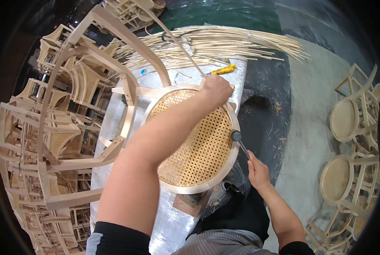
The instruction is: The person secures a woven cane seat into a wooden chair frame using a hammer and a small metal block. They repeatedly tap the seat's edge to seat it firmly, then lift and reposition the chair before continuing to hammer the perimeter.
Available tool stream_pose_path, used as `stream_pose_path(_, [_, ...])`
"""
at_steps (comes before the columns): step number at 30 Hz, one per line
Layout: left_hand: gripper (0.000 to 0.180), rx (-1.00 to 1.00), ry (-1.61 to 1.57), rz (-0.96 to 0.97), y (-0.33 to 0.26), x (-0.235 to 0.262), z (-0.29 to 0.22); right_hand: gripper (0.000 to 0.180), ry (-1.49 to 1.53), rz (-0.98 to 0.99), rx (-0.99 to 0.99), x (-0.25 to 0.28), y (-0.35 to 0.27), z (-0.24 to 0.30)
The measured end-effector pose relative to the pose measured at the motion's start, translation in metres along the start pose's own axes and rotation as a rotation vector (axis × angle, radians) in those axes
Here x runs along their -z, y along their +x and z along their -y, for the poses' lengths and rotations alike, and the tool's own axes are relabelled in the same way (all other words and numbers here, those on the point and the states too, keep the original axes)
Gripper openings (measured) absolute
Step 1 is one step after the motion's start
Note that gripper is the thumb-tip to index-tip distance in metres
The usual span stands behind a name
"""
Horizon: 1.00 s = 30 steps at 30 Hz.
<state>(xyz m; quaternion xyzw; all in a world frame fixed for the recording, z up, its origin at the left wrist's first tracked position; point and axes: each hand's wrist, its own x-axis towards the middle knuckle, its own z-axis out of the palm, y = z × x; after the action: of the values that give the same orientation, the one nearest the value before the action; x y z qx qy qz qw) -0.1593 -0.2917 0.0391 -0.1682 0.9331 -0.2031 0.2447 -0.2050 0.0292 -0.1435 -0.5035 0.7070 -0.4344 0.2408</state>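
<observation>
A round chair seat of woven cane in a pale wooden ring lies before me, attached to a chair frame tipped on its side. My left hand is closed at the far right part of the ring, gripping a long thin rattan strip that runs off to the upper left. What the fingertips press on is hidden. In my right hand is the handle of a small hammer; its dark round head is at the right edge of the ring. Whether the head touches the wood I cannot tell.
A bundle of rattan strips lies across the far end of the film-covered table. Near it are a yellow utility knife and a small blue object. Wooden chair frames crowd the left; cane-seated chairs stand on the right.
</observation>
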Motion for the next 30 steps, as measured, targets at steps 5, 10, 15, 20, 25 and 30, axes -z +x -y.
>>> stream_pose_path(5, [0.018,0.081,-0.026,0.029,0.004,0.003,-0.002,0.043,0.023,-0.073,0.067,-0.004,0.001,0.001])
stream_pose_path(10, [0.029,0.201,-0.311,-0.012,-0.02,-0.043,0.014,0.042,0.012,0.036,-0.042,0.002,0.001,0.003])
stream_pose_path(15, [0.035,0.265,-0.353,-0.116,-0.023,-0.063,0.008,0.043,0.001,0.012,-0.017,0.007,0.007,0.006])
stream_pose_path(20, [0.038,0.276,-0.433,-0.085,-0.014,-0.062,0.015,0.044,-0.061,-0.102,0.161,0.01,0.044,0.011])
stream_pose_path(25, [0.046,0.377,-0.54,-0.133,-0.021,-0.071,0.015,0.045,-0.061,-0.086,0.145,0.013,0.056,0.018])
stream_pose_path(30, [0.048,0.355,-0.571,-0.164,-0.019,-0.073,0.016,0.045,-0.156,-0.035,0.148,0.011,0.077,0.017])
